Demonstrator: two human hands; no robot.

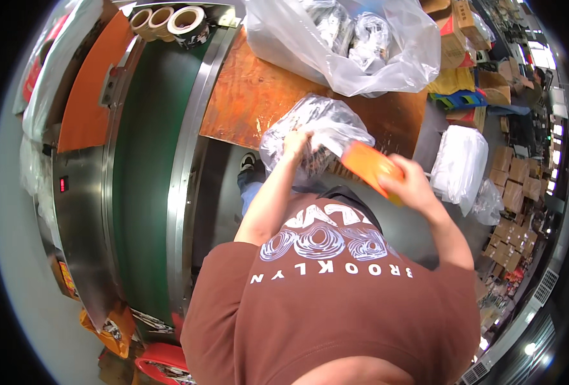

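Note:
A clear plastic bag (pixel 316 119) with dark and light contents bulges at the near edge of the brown wooden table. My left hand (pixel 295 144) is closed on its gathered film; the fingertips are partly hidden in the folds. To the right, my right hand (pixel 405 181) grips an orange tool (pixel 368 168), blurred by motion, that looks like a tape dispenser. Its far end touches or overlaps the bag's whitish, pulled-out plastic; I cannot tell which. What the bag contains is not clear through the film.
A large open clear sack (pixel 413 54) of wrapped items stands on the table's far part (pixel 246 96). At left runs a green conveyor belt (pixel 146 173) with metal rails and several rolls (pixel 188 22) at its far end. A white wrapped bundle (pixel 461 163) stands right; cartons (pixel 512 173) lie beyond.

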